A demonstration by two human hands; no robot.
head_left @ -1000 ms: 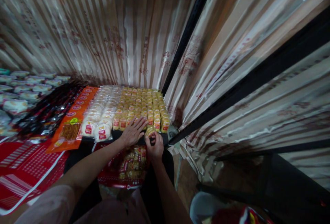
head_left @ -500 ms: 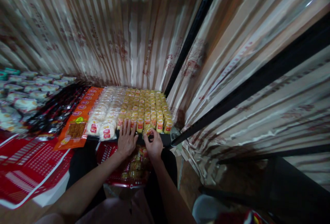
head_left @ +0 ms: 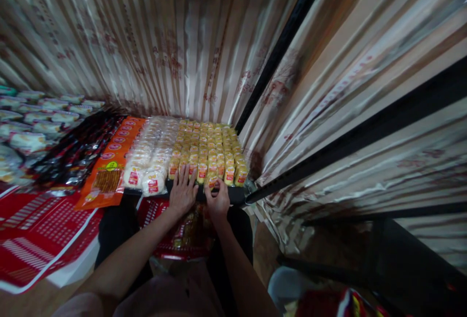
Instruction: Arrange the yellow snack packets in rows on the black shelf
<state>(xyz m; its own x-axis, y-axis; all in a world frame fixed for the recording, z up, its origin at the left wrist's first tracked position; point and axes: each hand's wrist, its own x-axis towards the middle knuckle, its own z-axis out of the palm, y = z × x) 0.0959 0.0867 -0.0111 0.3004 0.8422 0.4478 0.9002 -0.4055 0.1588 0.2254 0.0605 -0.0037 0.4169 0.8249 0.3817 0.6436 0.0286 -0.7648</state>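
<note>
Rows of small yellow wrapped snack packets [head_left: 209,147] with red labels stand packed on a dark shelf [head_left: 237,195]. My left hand [head_left: 183,193] lies with fingers stretched out against the front packets of these rows. With thumb and fingers pinched, my right hand [head_left: 218,204] holds one yellow snack packet [head_left: 211,180] at the front of the rows. Below my hands, a red basket [head_left: 182,254] sits between my legs with more yellow packets [head_left: 191,227] inside. White round wrapped packets [head_left: 153,182] stand just left of the yellow ones.
Further left lie an orange snack bag [head_left: 105,181], dark glossy packages [head_left: 73,156] and white packets [head_left: 25,142]. Another red basket [head_left: 47,234] is at lower left. Draped sheeting [head_left: 175,40] hangs behind, with black posts [head_left: 280,54] at right. A pale bucket [head_left: 288,283] stands lower right.
The view has shifted slightly. My left hand remains spread against the front packets, and my right hand still pinches the yellow snack packet at the row front.
</note>
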